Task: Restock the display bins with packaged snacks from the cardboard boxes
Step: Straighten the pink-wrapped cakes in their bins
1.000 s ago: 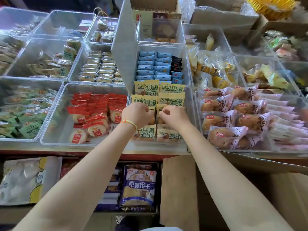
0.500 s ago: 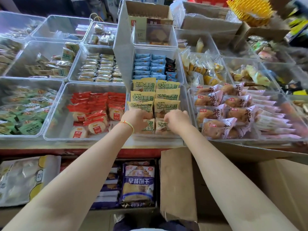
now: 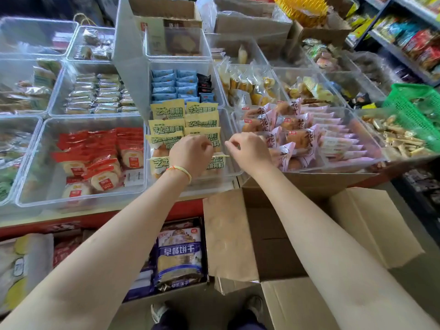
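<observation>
Both hands (image 3: 191,154) (image 3: 247,151) curled over yellow packets (image 3: 166,126), seemingly gripping nothing

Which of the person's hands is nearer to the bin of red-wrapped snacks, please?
Left. The left hand is over the yellow packets, one bin right of the red-wrapped snacks; the right hand is farther right, beside the pink-wrapped buns.

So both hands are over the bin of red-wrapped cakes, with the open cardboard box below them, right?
Not quite. In the head view the left hand and right hand are over the bin of yellow-green packets, not the red-wrapped cakes to its left. The open cardboard box is indeed below.
</observation>
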`<action>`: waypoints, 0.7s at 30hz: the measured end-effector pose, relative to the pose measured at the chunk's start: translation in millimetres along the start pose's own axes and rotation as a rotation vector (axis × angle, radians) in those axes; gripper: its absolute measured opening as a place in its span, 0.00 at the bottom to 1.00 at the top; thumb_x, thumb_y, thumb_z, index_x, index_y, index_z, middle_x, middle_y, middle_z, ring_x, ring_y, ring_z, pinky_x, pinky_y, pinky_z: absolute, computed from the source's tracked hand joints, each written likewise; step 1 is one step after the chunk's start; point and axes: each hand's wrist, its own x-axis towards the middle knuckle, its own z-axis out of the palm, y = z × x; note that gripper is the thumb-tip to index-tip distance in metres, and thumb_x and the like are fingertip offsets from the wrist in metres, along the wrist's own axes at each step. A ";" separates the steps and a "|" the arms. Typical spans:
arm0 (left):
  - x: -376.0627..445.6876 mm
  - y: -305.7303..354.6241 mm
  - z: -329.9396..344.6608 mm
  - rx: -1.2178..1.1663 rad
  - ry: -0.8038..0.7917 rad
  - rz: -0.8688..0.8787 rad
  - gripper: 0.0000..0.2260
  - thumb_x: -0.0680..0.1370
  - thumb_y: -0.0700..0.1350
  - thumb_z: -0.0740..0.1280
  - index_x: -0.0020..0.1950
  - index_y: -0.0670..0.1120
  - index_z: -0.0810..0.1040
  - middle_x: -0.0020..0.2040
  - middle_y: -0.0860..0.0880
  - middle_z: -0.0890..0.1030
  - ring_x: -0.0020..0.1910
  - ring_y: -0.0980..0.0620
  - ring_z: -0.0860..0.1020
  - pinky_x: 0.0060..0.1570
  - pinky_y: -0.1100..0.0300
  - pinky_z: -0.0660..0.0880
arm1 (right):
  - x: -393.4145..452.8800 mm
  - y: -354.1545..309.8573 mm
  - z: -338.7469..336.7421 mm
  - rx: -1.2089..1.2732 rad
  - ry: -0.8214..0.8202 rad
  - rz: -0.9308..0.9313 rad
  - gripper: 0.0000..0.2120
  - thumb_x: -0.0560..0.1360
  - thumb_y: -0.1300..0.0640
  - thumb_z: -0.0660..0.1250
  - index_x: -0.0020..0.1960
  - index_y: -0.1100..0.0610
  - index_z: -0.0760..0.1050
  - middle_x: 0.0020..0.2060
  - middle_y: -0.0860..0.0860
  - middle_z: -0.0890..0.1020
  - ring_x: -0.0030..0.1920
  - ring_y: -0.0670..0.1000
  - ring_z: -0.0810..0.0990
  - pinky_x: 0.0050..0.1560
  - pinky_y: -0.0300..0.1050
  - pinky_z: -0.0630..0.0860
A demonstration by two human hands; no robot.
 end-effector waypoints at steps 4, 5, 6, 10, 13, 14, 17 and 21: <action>5.6 53.8 10.3 0.009 -0.031 0.027 0.11 0.77 0.46 0.61 0.48 0.48 0.84 0.43 0.49 0.83 0.42 0.46 0.79 0.39 0.58 0.75 | -1.3 48.5 -46.4 0.049 0.088 0.083 0.15 0.81 0.52 0.62 0.43 0.60 0.80 0.37 0.54 0.82 0.40 0.56 0.79 0.45 0.48 0.74; 7.7 66.2 16.0 0.009 -0.038 0.020 0.11 0.77 0.46 0.61 0.48 0.48 0.84 0.43 0.49 0.82 0.42 0.47 0.78 0.40 0.58 0.74 | -1.8 61.5 -56.4 0.046 0.088 0.101 0.15 0.81 0.52 0.61 0.43 0.60 0.80 0.37 0.54 0.82 0.39 0.56 0.79 0.40 0.46 0.73; 8.6 79.4 22.4 0.013 -0.041 0.019 0.11 0.77 0.46 0.61 0.47 0.48 0.84 0.43 0.49 0.82 0.42 0.47 0.78 0.40 0.58 0.74 | -2.8 75.2 -65.5 0.047 0.091 0.106 0.16 0.81 0.52 0.61 0.43 0.60 0.80 0.36 0.54 0.82 0.39 0.56 0.79 0.38 0.45 0.72; 4.3 132.1 57.6 0.076 -0.063 -0.028 0.12 0.77 0.49 0.61 0.44 0.46 0.83 0.41 0.46 0.82 0.39 0.45 0.76 0.38 0.58 0.72 | -12.4 136.2 -92.9 0.092 0.052 0.109 0.16 0.80 0.52 0.61 0.42 0.61 0.80 0.37 0.55 0.82 0.40 0.57 0.79 0.41 0.47 0.74; -6.1 169.9 78.8 0.093 -0.060 -0.110 0.14 0.77 0.51 0.61 0.40 0.44 0.81 0.40 0.45 0.82 0.39 0.43 0.78 0.39 0.57 0.74 | -28.5 182.5 -107.2 0.112 -0.075 0.142 0.17 0.80 0.52 0.61 0.39 0.61 0.77 0.35 0.54 0.78 0.39 0.56 0.75 0.36 0.46 0.65; -9.6 181.3 83.9 0.106 -0.056 -0.142 0.13 0.77 0.50 0.62 0.40 0.45 0.81 0.41 0.45 0.82 0.40 0.44 0.78 0.41 0.56 0.75 | -33.4 198.1 -110.8 0.126 -0.124 0.148 0.18 0.80 0.51 0.61 0.38 0.61 0.76 0.35 0.54 0.78 0.40 0.56 0.75 0.36 0.45 0.66; -15.9 211.6 95.8 0.139 -0.069 -0.243 0.09 0.76 0.49 0.64 0.44 0.49 0.83 0.45 0.45 0.83 0.41 0.46 0.76 0.45 0.55 0.77 | -39.8 240.4 -122.7 0.196 -0.244 0.155 0.18 0.80 0.51 0.62 0.45 0.66 0.79 0.43 0.61 0.81 0.46 0.61 0.79 0.49 0.51 0.76; -19.3 238.2 106.4 0.148 -0.092 -0.293 0.11 0.77 0.47 0.63 0.52 0.49 0.84 0.51 0.46 0.83 0.42 0.48 0.76 0.44 0.58 0.74 | -33.3 267.6 -135.5 0.211 -0.290 0.130 0.18 0.80 0.52 0.61 0.46 0.67 0.79 0.44 0.63 0.82 0.46 0.61 0.80 0.48 0.50 0.76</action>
